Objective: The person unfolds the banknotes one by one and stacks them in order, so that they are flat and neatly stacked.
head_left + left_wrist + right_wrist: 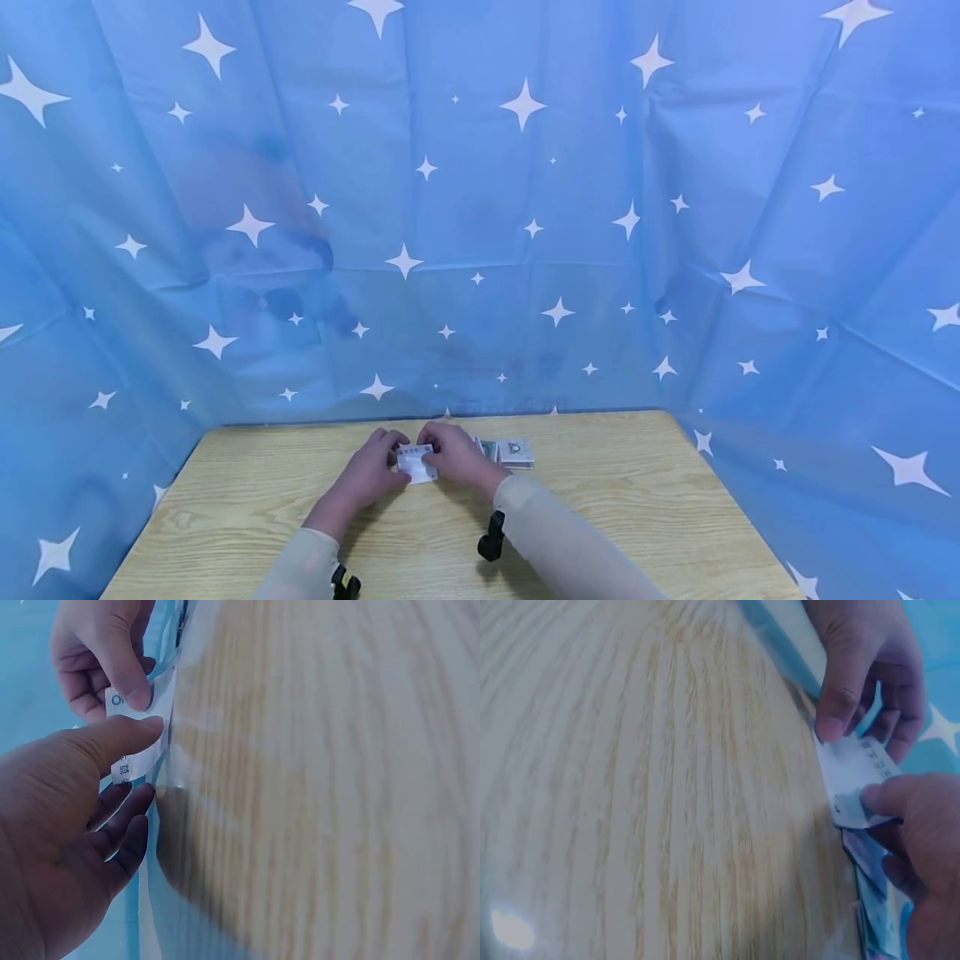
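Both hands meet over a small white printed card [417,465] at the far side of the table. The left hand [372,467] pinches its left end, with the thumb on the card's face in the left wrist view. From the other end the right hand [455,455] pinches it, thumb on top and fingers partly hidden behind. A row of dark characters runs along one edge of the card [855,780] in the right wrist view. Just right of the right hand lie a stack of small cards [515,452] and a greenish printed piece [488,450], partly covered.
The wooden table [637,500] has a clear film over its surface and ends close behind the hands. A blue curtain with white stars [480,208] hangs at the back and both sides. Black wrist devices [492,537] sit at both sleeves.
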`<state>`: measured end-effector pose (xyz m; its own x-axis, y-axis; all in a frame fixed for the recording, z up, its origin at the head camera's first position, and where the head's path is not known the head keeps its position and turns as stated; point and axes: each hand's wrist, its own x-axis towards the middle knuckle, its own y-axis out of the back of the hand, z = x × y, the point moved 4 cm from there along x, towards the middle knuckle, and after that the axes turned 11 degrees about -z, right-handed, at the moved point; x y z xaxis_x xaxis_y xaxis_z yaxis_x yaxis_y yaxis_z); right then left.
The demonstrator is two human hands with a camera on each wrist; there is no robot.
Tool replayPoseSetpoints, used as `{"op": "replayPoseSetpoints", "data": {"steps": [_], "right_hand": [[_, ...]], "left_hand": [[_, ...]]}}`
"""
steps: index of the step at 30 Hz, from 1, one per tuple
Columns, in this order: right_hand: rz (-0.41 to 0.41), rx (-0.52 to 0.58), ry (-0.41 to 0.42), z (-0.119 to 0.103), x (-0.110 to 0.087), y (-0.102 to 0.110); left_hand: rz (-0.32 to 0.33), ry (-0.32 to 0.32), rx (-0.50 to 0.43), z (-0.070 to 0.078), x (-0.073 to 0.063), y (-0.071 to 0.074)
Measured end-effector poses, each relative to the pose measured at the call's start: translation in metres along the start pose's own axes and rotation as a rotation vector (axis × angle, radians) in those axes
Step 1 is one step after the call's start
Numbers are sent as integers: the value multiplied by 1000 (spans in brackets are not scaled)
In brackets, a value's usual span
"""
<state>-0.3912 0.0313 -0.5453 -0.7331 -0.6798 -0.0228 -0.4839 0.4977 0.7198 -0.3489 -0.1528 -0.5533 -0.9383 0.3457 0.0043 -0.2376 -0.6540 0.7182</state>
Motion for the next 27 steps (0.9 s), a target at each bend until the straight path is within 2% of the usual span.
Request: {"op": "replayPoseSetpoints", "data": {"steps": [8, 13, 19, 27], "right_hand": [[28, 238, -14, 0, -13, 6], [52, 277, -16, -2, -23, 15], [73, 308, -16, -3, -39, 25], [95, 379, 20, 0, -67, 31]], "left_hand": [[3, 14, -285, -6, -4, -2], [-8, 7, -430, 2, -10, -3], [-36, -36, -502, 19, -17, -9], [-72, -103, -556, 37, -21, -25]]}}
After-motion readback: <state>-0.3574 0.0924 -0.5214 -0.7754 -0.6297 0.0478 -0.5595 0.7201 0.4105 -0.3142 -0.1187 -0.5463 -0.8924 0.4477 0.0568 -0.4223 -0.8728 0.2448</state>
